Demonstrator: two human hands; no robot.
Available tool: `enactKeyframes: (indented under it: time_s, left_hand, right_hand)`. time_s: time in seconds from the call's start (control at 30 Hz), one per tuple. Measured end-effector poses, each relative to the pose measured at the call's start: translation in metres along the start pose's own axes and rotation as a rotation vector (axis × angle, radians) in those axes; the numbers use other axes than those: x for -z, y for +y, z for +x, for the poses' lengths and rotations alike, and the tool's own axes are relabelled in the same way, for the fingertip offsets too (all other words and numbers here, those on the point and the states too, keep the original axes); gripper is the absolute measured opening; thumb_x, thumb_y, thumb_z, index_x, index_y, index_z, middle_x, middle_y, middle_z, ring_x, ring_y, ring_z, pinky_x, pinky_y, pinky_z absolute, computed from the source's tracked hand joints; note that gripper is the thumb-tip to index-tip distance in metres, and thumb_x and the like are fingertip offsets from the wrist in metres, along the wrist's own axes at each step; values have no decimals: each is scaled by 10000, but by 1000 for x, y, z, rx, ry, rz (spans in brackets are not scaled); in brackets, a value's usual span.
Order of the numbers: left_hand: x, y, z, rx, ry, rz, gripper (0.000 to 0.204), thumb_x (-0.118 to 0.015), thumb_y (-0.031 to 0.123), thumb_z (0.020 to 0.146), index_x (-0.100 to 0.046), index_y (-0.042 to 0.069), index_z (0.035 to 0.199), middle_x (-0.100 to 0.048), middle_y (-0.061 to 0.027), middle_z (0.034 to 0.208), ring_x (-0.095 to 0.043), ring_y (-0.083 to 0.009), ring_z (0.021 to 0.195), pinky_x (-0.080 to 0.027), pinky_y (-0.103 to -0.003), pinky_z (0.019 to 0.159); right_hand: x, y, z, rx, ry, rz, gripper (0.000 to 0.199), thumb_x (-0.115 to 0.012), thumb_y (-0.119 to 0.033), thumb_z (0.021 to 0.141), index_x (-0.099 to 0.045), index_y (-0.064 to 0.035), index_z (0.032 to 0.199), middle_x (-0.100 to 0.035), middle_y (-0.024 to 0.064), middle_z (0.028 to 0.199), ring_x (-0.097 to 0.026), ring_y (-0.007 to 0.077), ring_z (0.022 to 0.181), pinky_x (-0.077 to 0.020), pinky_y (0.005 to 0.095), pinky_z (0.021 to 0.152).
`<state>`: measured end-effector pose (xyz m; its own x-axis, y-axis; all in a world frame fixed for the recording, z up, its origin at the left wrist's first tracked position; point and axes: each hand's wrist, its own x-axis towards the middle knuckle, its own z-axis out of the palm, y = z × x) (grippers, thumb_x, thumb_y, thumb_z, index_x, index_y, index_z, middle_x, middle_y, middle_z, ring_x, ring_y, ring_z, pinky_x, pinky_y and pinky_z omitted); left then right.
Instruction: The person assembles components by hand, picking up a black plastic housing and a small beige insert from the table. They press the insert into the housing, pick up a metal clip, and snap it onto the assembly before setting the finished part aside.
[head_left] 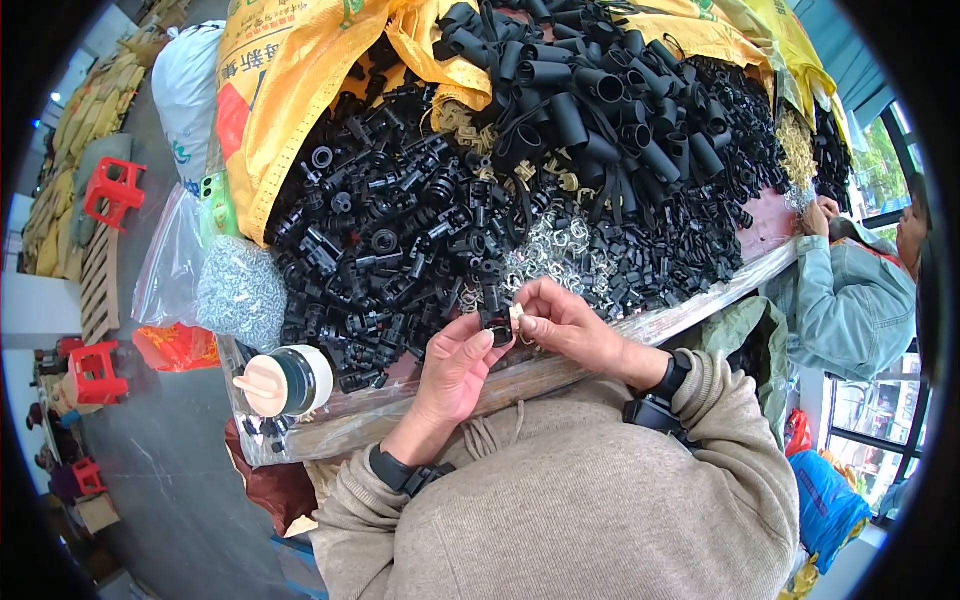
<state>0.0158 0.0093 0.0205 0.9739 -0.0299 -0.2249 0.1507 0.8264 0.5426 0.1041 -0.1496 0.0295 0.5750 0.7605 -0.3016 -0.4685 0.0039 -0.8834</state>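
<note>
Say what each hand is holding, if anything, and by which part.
The left hand holds a black part by its left side; the right hand pinches a cream piece by its right edge. Contacts behind them are hidden.

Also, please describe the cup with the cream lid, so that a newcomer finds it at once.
Find the table heaped with black parts, and go to its near left corner. The cup is there, just nearer than the bag of small grey pieces. Its round cream lid and bulk set it apart from the small black bits beside it.
</note>
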Motion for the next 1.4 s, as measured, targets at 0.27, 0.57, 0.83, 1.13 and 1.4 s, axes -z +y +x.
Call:
enactKeyframes:
  time_s: [0.27,0.57,0.83,1.13,1.4]
  left_hand:
    - [2,-1,-1,55,36,15,278,-583,105,805,-529,-3,1056,-587,-120,1016,-573,-203,939,-473,-311,838]
    - [6,-7,-1,102,72,-12,242,-572,50,814,-543,10,1051,-603,-96,981,-603,-200,865,-508,-288,766]
    - [3,-6,-4,150,145,109,223,-575,53,807,-556,-8,1021,-609,-111,946,-612,-201,827,-520,-265,721]
    - [5,-1,-3,183,132,100,266,-542,151,796,-538,-43,977,-608,-149,850,-616,-205,696,-531,-249,587]
    - [2,-2,-6,138,175,86,316,-523,199,809,-520,-46,1008,-606,-132,836,-612,-190,689,-529,-242,593]
  right_hand:
    - [12,-24,1,335,-9,-599,196,-525,-190,874,-523,-2,932,-521,-14,717,-475,49,628,-403,206,546]
    - [-6,-16,0,341,-45,-322,157,-521,-163,873,-515,-6,858,-521,6,689,-490,49,636,-437,208,571]
    - [-5,-25,-10,261,50,-445,139,-558,-143,844,-487,-24,853,-537,33,699,-522,74,638,-446,233,554]
    - [95,-31,-44,392,680,-1679,199,-602,-148,735,-489,-56,871,-496,107,702,-543,298,649,-437,381,541]
    - [107,-18,-24,281,656,-1668,156,-561,-166,766,-470,-62,837,-509,116,725,-553,308,653,-438,403,566]
